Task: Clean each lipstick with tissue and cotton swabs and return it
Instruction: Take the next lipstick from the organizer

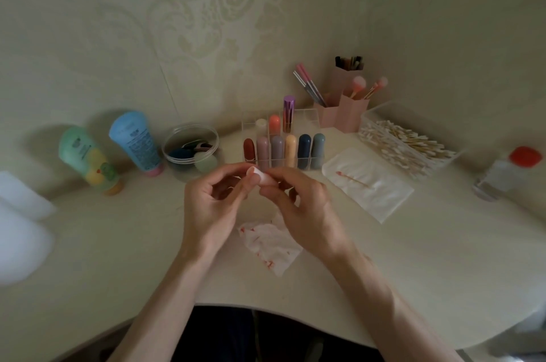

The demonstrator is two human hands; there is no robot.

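1. My left hand [211, 202] and right hand [304, 211] are both curled, and together they pinch the small pale pink-white rounded lipstick tube [260, 176] between thumbs and fingertips. The left takes its rounded end, the right the other end.
2. I cannot tell whether the cap is seated or parted, so I would twist gently and pull straight, not bend.
3. The crumpled white tissue with red smears [270, 243] lies just below my right fingers, near enough for wiping.
4. The clear plastic box of wooden cotton swabs [409, 146] sits beyond my right fingers, well apart.
5. The clear acrylic divided organiser [307, 159] stands just beyond my fingertips, and I would lower the tube in upright.
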